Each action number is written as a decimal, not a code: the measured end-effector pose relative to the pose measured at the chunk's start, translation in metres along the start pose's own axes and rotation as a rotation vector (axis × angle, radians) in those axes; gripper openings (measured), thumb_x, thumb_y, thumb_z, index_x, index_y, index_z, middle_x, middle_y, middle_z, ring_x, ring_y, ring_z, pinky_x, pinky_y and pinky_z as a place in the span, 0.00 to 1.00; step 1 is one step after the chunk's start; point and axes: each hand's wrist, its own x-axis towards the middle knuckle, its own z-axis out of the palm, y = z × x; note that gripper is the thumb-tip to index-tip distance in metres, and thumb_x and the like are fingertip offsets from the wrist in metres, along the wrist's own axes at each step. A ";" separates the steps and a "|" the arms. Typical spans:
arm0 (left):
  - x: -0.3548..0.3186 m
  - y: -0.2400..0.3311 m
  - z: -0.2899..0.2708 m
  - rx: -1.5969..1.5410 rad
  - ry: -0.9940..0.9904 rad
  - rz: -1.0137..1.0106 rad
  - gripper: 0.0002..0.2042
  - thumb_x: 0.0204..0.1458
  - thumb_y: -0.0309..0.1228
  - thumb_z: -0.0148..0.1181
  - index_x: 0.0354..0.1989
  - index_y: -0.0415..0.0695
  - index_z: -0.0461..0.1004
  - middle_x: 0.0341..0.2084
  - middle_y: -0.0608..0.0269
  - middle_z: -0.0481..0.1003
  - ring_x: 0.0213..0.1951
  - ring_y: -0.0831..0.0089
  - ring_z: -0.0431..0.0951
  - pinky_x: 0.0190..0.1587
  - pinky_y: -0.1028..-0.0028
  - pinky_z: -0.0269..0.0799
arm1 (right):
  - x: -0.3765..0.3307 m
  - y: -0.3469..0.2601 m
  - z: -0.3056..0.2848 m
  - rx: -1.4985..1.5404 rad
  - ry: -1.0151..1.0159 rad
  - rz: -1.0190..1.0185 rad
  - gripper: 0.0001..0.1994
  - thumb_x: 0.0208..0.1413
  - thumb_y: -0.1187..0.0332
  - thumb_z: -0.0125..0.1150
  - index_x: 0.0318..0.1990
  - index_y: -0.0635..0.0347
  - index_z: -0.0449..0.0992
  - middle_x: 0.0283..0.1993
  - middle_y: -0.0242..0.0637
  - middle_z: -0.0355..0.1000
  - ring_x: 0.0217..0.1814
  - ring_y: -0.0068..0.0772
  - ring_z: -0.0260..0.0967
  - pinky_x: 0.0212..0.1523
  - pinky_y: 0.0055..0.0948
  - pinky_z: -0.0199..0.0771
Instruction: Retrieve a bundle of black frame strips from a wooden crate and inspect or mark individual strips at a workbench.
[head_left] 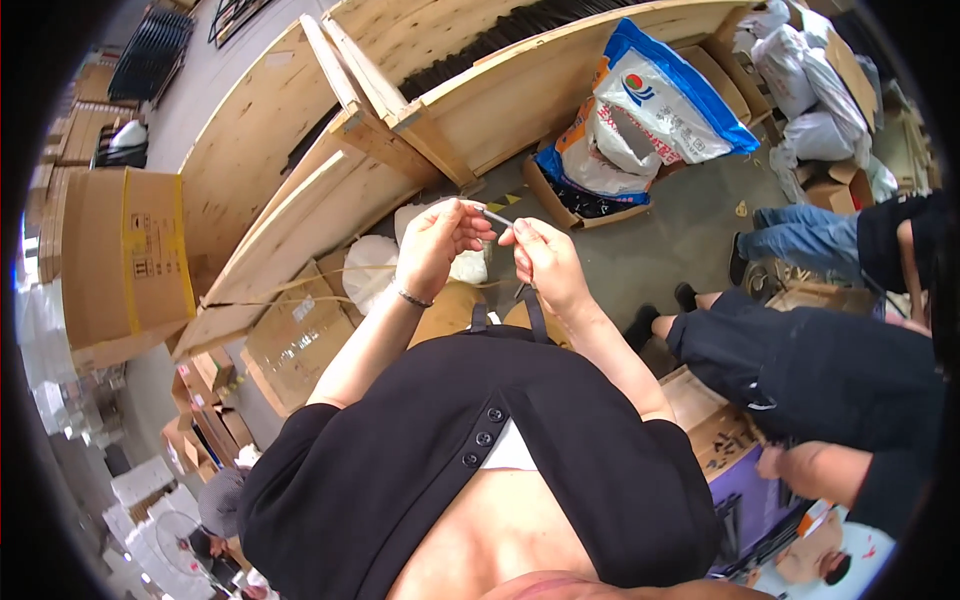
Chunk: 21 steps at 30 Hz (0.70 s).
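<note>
Between my two hands runs a short, thin dark grey rod [495, 217], tilted down toward the right. My left hand [438, 245], with a dark bracelet at its wrist, pinches the rod's upper left end between thumb and fingertips. At the lower right end, my right hand [550, 262] closes thumb and fingers around it. Something dark and slim also shows below the right fingers, but its kind is unclear. Both hands are raised in front of my body, above white bags [468, 266] lower down.
Wooden crates [490, 110] holding dark strips stand ahead. Beyond my right hand, a large blue-and-white sack [660, 110] sits in a carton [572, 215]. Cardboard boxes [130, 260] are stacked at the left. People in dark clothes [800, 360] work close by on the right.
</note>
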 end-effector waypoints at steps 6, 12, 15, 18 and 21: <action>0.019 -0.007 0.011 0.104 0.127 0.126 0.05 0.48 0.26 0.57 0.31 0.38 0.70 0.24 0.64 0.73 0.26 0.79 0.73 0.28 0.82 0.67 | 0.020 -0.015 -0.012 -0.497 -0.031 -0.206 0.10 0.58 0.66 0.47 0.29 0.61 0.70 0.18 0.20 0.56 0.20 0.10 0.49 0.19 0.14 0.49; 0.025 -0.024 0.016 0.001 0.381 0.237 0.05 0.53 0.28 0.52 0.29 0.40 0.69 0.20 0.67 0.71 0.23 0.82 0.70 0.26 0.84 0.65 | 0.035 -0.027 -0.004 -0.656 -0.089 -0.194 0.09 0.57 0.68 0.48 0.30 0.62 0.71 0.18 0.22 0.56 0.22 0.12 0.49 0.21 0.16 0.51; 0.035 -0.029 0.013 -0.014 0.409 0.310 0.06 0.54 0.29 0.50 0.30 0.40 0.69 0.19 0.68 0.70 0.21 0.83 0.68 0.25 0.84 0.64 | 0.045 -0.024 -0.002 -0.637 -0.109 -0.223 0.09 0.57 0.68 0.48 0.30 0.62 0.71 0.18 0.23 0.58 0.22 0.12 0.50 0.22 0.16 0.51; 0.046 -0.026 0.014 0.025 0.451 0.367 0.07 0.56 0.30 0.48 0.30 0.41 0.68 0.18 0.70 0.68 0.20 0.85 0.66 0.23 0.86 0.62 | 0.054 -0.029 0.001 -0.650 -0.119 -0.248 0.08 0.57 0.68 0.48 0.30 0.62 0.71 0.18 0.25 0.60 0.21 0.12 0.50 0.21 0.16 0.52; 0.060 -0.018 0.015 0.069 0.480 0.393 0.08 0.57 0.31 0.46 0.29 0.41 0.68 0.17 0.70 0.68 0.20 0.86 0.66 0.21 0.87 0.60 | 0.066 -0.033 0.002 -0.672 -0.114 -0.289 0.08 0.57 0.69 0.48 0.31 0.62 0.72 0.18 0.25 0.60 0.20 0.12 0.50 0.20 0.16 0.52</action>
